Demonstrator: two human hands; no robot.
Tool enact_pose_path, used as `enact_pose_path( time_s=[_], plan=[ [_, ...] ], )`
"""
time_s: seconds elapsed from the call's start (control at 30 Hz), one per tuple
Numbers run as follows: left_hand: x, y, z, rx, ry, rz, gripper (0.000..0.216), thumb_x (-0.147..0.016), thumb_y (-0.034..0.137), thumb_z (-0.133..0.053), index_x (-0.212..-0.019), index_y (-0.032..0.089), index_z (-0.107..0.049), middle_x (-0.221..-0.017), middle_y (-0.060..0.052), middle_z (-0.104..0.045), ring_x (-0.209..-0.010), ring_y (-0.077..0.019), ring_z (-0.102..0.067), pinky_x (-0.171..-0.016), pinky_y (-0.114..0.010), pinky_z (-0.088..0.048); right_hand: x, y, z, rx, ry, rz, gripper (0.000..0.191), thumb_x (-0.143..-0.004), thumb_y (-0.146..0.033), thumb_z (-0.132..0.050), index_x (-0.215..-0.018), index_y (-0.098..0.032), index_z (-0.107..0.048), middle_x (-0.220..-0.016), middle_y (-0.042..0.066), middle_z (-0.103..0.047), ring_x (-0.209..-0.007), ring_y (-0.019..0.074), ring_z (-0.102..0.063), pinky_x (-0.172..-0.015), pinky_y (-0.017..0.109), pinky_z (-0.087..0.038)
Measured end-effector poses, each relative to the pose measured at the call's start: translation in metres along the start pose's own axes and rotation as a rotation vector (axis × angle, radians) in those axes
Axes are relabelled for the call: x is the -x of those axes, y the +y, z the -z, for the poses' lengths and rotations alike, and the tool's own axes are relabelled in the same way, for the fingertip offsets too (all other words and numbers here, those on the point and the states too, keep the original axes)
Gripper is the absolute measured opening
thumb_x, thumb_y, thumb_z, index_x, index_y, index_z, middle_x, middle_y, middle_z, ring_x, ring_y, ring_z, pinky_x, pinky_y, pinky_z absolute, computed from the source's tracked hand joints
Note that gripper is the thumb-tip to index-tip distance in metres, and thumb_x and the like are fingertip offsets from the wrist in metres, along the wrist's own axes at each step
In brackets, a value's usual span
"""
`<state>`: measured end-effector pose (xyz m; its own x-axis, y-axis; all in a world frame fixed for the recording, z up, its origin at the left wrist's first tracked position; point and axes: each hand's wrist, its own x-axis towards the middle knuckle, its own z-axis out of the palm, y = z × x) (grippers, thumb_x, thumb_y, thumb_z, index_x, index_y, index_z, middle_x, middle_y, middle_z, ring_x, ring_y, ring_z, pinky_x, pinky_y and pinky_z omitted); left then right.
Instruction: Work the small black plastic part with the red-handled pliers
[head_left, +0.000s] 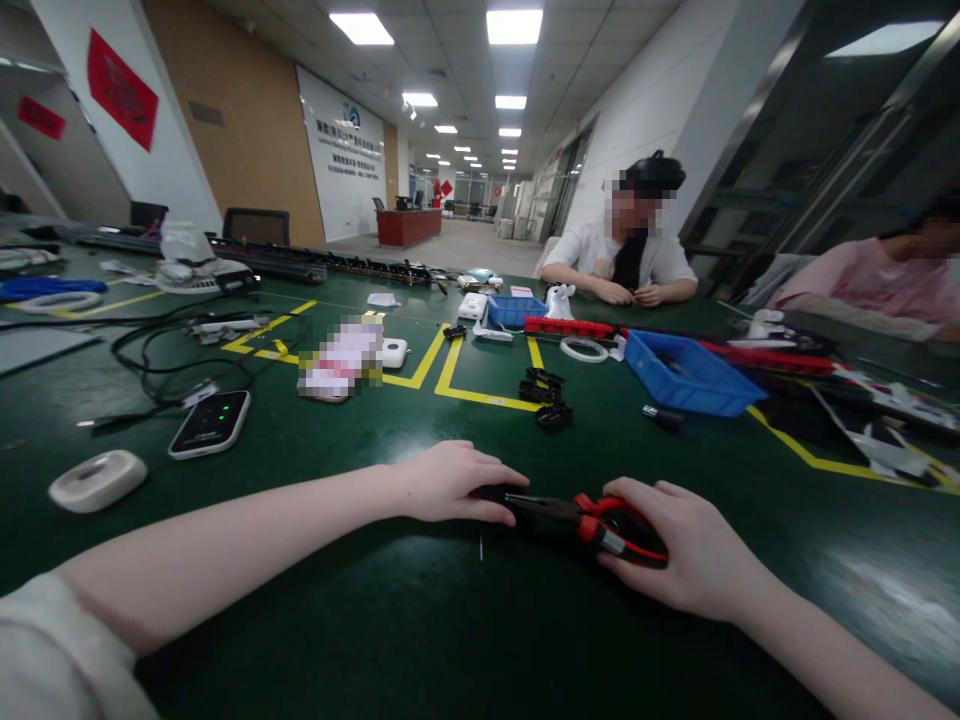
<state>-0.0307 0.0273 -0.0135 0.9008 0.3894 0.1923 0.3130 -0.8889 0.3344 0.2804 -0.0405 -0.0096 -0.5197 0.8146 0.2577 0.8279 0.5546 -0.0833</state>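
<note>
A: Gripping what with the right hand (pixel 679 545)?

B: Wrapped around red-and-black-handled needle-nose pliers (pixel 600 520), held low over the dark green bench (pixel 420 640), steel nose pointing left.

A: And the left hand (pixel 450 482)?

B: Palm down, fingers and thumb closed on a small black part (pixel 491 492), pinning it to the bench right at the plier tips. Cannot tell about any bite of the tips on it; hidden under the fingers.

A: Best way to handle this?

B: Probably: press the small black part firmly to stop any skating, squeeze the handles gently, hold the pliers flat rather than tilted. Mind the left fingertips, very near the nose.

A: Anything else on the bench?

B: Beyond the hands, loose black clips (pixel 546 395) just beside yellow tape lines (pixel 480 397). Further right, a blue plastic bin (pixel 686 375) and a white tape ring (pixel 583 349). Off left, a black handheld device with green lights (pixel 210 422), a white oval puck (pixel 97 480), tangled black cables (pixel 161 365).

A: And the room?

B: Long open hall, bright ceiling light panels (pixel 514 25), red banners (pixel 120 88) on the left wall. Across the bench, a person in a white shirt (pixel 622 255) with hands together, and a person in pink (pixel 877 285) at the far right, both well apart from these hands.
</note>
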Motion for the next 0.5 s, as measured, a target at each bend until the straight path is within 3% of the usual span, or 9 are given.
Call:
enact_pose_path(
  time_s=[0.2, 0.5],
  plan=[
    [0.0008, 0.0003, -0.0013, -0.043, 0.026, -0.013, 0.049, -0.097, 0.049, -0.057, -0.135, 0.019, -0.054, -0.113, -0.007, -0.071, -0.091, -0.0206, -0.069, -0.079, -0.029, -0.045, 0.0002, -0.0044, 0.0002, -0.013, 0.007, -0.037, 0.037, -0.076, -0.046, -0.067, -0.106, -0.025, -0.059, -0.087, 0.004, -0.071, -0.067, 0.0213, -0.062, -0.061, 0.035, -0.047],
    [0.0002, 0.0024, -0.0034, -0.07, 0.051, 0.03, 0.05, -0.095, 0.048, -0.06, -0.136, 0.02, -0.053, -0.114, -0.006, -0.071, -0.094, -0.0203, -0.069, -0.081, -0.03, -0.046, -0.0023, -0.0002, 0.0, 0.074, 0.095, 0.083, 0.044, -0.076, -0.049, -0.069, -0.109, -0.021, -0.058, -0.09, 0.007, -0.071, -0.066, 0.0205, -0.063, -0.06, 0.033, -0.046]
  ],
)
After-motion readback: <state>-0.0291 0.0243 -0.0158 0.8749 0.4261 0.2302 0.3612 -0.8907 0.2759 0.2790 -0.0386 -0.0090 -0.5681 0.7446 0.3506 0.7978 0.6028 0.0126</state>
